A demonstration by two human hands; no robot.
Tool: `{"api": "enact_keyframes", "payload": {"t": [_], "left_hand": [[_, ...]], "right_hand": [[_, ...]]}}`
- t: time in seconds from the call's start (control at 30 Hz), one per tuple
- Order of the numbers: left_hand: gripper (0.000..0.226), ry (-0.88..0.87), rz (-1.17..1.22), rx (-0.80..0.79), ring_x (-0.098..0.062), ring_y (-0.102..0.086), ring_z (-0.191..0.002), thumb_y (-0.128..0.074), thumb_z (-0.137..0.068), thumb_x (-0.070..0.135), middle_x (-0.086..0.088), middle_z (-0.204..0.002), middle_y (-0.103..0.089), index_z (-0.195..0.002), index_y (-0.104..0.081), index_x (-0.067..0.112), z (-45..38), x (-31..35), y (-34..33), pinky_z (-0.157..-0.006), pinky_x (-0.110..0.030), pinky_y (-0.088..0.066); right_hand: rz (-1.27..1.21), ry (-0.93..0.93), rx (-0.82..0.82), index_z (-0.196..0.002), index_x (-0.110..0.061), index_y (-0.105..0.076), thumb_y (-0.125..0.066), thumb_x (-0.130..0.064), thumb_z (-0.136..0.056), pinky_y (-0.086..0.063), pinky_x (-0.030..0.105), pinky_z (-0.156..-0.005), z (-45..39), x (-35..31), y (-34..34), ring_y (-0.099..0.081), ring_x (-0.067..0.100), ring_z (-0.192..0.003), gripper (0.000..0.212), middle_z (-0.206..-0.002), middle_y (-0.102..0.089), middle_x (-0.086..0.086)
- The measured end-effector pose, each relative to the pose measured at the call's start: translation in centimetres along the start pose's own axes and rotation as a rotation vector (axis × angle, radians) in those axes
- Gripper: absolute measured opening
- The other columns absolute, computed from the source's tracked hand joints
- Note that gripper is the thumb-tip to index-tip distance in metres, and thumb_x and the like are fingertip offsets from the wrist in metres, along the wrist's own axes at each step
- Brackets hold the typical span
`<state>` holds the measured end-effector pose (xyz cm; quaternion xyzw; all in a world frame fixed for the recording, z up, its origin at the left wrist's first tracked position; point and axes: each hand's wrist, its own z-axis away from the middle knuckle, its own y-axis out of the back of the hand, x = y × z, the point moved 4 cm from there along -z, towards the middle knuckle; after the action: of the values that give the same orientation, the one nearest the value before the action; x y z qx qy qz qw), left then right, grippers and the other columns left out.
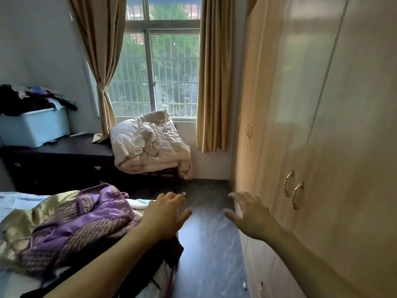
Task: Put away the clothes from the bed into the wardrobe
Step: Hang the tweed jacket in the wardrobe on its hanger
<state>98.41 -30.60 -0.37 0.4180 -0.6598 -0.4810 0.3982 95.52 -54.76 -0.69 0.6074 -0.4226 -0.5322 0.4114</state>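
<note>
Clearly, these notes run across the room from the bed side to the wardrobe side.

Clothes pile: a heap of clothes lies on the bed, a purple knit and lilac piece on top, a gold satin one on its left, something dark beneath at the bed's edge. None of it is in the wardrobe yet.

Left hand: the left hand hovers just past the right edge of the pile, fingers relaxed and spread, holding nothing.

Floor gap: a strip of dark floor separates bed and wardrobe; both hands hang over it, apart from each other.

Right hand: the right hand is likewise spread and empty, near the wardrobe front but not touching it as far as I can tell.

Wardrobe: the wardrobe doors are closed; a pair of brass handles sits just beyond the right hand.

Step in hand: probably opening a door first. Best to take a handle with the right hand and swing the door fully wide, so the left can then gather one garment from the top of the pile without dragging the rest off the bed.
</note>
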Motion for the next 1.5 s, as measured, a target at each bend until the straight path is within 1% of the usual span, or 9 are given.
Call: {"api": "enact_keyframes", "payload": {"t": [0.17, 0.3, 0.33, 0.43, 0.5, 0.67, 0.97, 1.17, 1.5], "left_hand": [[0.051, 0.024, 0.066, -0.005, -0.017, -0.052, -0.118, -0.044, -0.095, 0.062, 0.007, -0.13, -0.058, -0.138, -0.046, 0.034, -8.7, -2.9, -3.3, -0.094, -0.035, -0.047], [0.054, 0.015, 0.099, -0.005, -0.018, -0.049, -0.125, -0.044, -0.095, 0.063, 0.009, -0.141, -0.051, -0.142, -0.043, 0.036, -17.1, -6.1, -6.6, -0.098, -0.037, -0.047], [0.055, 0.013, 0.11, -0.012, -0.018, -0.048, -0.127, -0.043, -0.095, 0.064, 0.009, -0.143, -0.049, -0.142, -0.043, 0.036, -19.2, -7.0, -7.4, -0.099, -0.038, -0.047], [0.055, 0.009, 0.146, -0.043, -0.018, -0.048, -0.127, -0.042, -0.095, 0.065, 0.008, -0.145, -0.047, -0.142, -0.043, 0.035, -25.7, -9.7, -9.3, -0.1, -0.038, -0.048], [0.057, 0.014, 0.172, -0.041, -0.017, -0.047, -0.128, -0.042, -0.096, 0.064, 0.007, -0.146, -0.047, -0.145, -0.041, 0.036, -29.9, -11.4, -10.1, -0.1, -0.037, -0.048], [0.061, 0.057, 0.2, -0.039, -0.018, -0.045, -0.132, -0.043, -0.096, 0.063, 0.006, -0.148, -0.045, -0.15, -0.036, 0.037, -39.1, -14.7, -12.6, -0.103, -0.035, -0.046], [0.068, 0.123, 0.075, -0.115, -0.021, -0.044, -0.129, -0.038, -0.094, 0.068, 0.006, -0.148, -0.044, -0.154, -0.022, 0.039, -56.3, -19.5, -19.6, -0.102, -0.04, -0.043], [0.065, 0.313, 0.068, -0.163, -0.02, -0.042, -0.132, -0.038, -0.094, 0.069, 0.007, -0.151, -0.04, -0.151, -0.031, 0.039, -67.4, -23.1, -22.4, -0.104, -0.04, -0.042], [0.065, 0.528, 0.08, -0.064, -0.019, -0.041, -0.134, -0.041, -0.094, 0.066, 0.008, -0.151, -0.041, -0.15, -0.037, 0.034, -79.0, -31.4, -23.8, -0.108, -0.04, -0.039]], "right_hand": [[0.014, 0.003, -0.017, -0.151, -0.035, -0.029, -0.038, -0.069, -0.092, -0.032, 0.042, -0.117, -9.5, 1.9, -0.5, -0.029, 0.018, -0.145, 0.068, -0.159, -0.03, -0.01], [0.08, -0.001, -0.012, -0.151, -0.038, -0.027, -0.013, -0.087, -0.071, -0.031, 0.042, -0.117, -17.8, 2.8, -2.0, -0.027, 0.017, -0.147, 0.095, -0.16, -0.028, -0.011], [0.096, -0.004, -0.021, -0.151, -0.038, -0.027, -0.013, -0.087, -0.071, -0.03, 0.043, -0.117, -20.0, 3.0, -2.4, -0.026, 0.017, -0.147, 0.094, -0.16, -0.027, -0.011], [0.15, -0.028, -0.066, -0.151, -0.038, -0.027, -0.034, -0.076, -0.088, -0.029, 0.044, -0.117, -26.8, 3.6, -3.2, -0.025, 0.017, -0.147, 0.074, -0.161, -0.026, -0.01], [0.196, -0.027, -0.069, -0.152, -0.038, -0.027, -0.038, -0.072, -0.091, -0.029, 0.044, -0.116, -31.5, 3.9, -3.3, -0.025, 0.018, -0.147, 0.071, -0.161, -0.026, -0.009], [0.183, 0.003, -0.044, -0.15, -0.039, -0.03, -0.04, -0.069, -0.093, -0.029, 0.044, -0.117, -42.4, 4.4, -3.3, -0.025, 0.018, -0.147, 0.065, -0.16, -0.028, -0.008], [0.193, 0.12, -0.093, -0.151, -0.039, -0.028, -0.04, -0.07, -0.092, -0.03, 0.045, -0.117, -63.3, 9.9, -8.2, -0.023, 0.019, -0.147, 0.068, -0.16, -0.028, -0.005], [0.054, 0.247, -0.112, -0.15, -0.041, -0.031, -0.04, -0.069, -0.093, -0.023, 0.047, -0.118, -78.1, 10.7, -8.3, -0.018, 0.018, -0.149, 0.063, -0.161, -0.025, -0.006], [0.046, 0.481, -0.236, -0.15, -0.042, -0.029, -0.04, -0.068, -0.093, -0.025, 0.048, -0.117, -97.4, 7.3, -13.4, -0.016, 0.019, -0.149, 0.063, -0.161, -0.024, -0.005]]}}
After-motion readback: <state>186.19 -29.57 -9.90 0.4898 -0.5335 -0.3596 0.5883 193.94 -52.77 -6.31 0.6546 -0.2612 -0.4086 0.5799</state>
